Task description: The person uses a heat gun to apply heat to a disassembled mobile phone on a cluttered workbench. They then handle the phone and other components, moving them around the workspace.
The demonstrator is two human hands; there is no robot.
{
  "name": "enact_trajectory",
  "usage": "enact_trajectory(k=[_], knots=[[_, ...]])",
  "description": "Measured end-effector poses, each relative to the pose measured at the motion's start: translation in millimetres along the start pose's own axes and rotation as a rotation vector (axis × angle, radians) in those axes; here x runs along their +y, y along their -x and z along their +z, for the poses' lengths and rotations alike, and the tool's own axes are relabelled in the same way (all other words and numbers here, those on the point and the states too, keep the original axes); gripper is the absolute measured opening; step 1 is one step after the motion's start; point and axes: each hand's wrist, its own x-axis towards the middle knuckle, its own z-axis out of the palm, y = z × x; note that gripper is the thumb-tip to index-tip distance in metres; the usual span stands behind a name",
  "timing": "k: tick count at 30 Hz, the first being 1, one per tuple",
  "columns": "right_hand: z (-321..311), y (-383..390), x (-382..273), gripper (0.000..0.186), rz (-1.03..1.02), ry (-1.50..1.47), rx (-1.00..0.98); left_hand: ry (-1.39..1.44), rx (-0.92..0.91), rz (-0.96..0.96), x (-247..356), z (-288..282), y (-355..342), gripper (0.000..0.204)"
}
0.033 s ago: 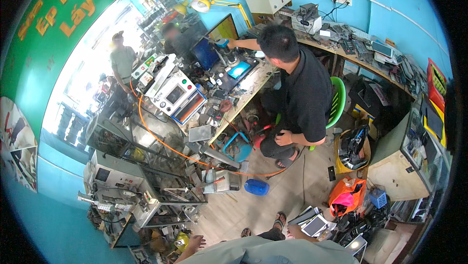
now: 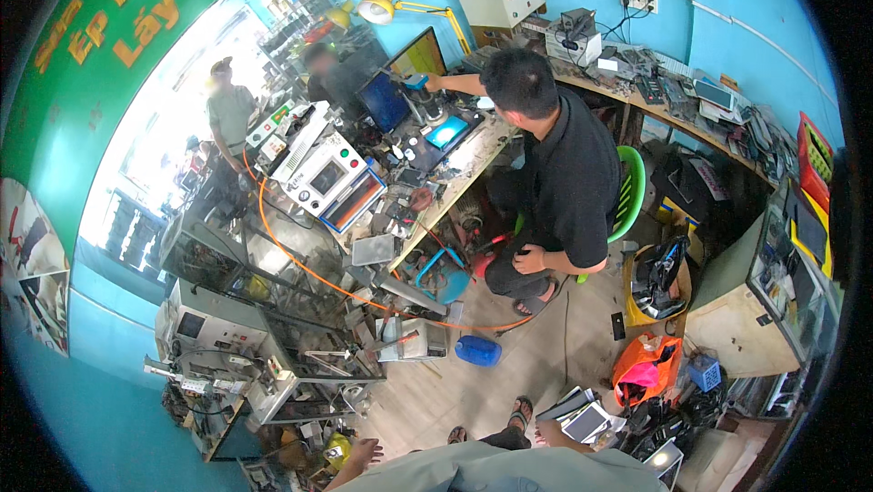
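At the lower edge my left hand [image 2: 366, 452] hangs open beside my body, its fingers loosely apart with nothing in them. A yellow bag [image 2: 337, 449] lies just left of it. On the other side my right hand [image 2: 549, 433] also hangs loose, small in view and open as far as its fingers show. Nothing shows in it. Closest to the right hand is a pile of flat tablet-like panels [image 2: 587, 421] on the floor. My sandalled feet [image 2: 521, 412] stand on the tiles between the hands.
A person in black [image 2: 568, 155] sits on a green chair [image 2: 629, 192], reaching over a cluttered workbench [image 2: 486, 151]. An orange hose [image 2: 309, 271] crosses the floor near a blue jug [image 2: 478, 350]. Equipment [image 2: 218, 328] stands at left; an orange bag [image 2: 647, 369] and cabinet [image 2: 741, 301] at right.
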Motion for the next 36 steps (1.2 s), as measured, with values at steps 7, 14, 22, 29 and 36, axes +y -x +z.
enact_trajectory(k=[7,14,22,29,36], knots=[[7.5,-1.1,-35.6,0.03,-0.034,-0.027,0.072,-0.114,-0.07,-0.058,3.0,10.5,-14.3,0.058],[44.2,39.6,-88.2,0.026,-0.124,0.1,0.211,-0.403,0.084,-0.043,-14.7,19.7,-20.6,0.06],[59.7,55.2,-92.2,0.029,-0.114,0.169,0.282,-0.382,0.055,-0.003,-23.9,14.1,-9.6,0.062],[36.6,50.5,-91.2,0.025,-0.155,0.198,0.258,-0.256,0.043,0.029,-11.2,33.6,2.6,0.056],[7.2,3.4,-58.0,0.017,-0.092,0.139,0.272,-0.147,0.064,0.019,-38.3,24.8,13.8,0.04]])
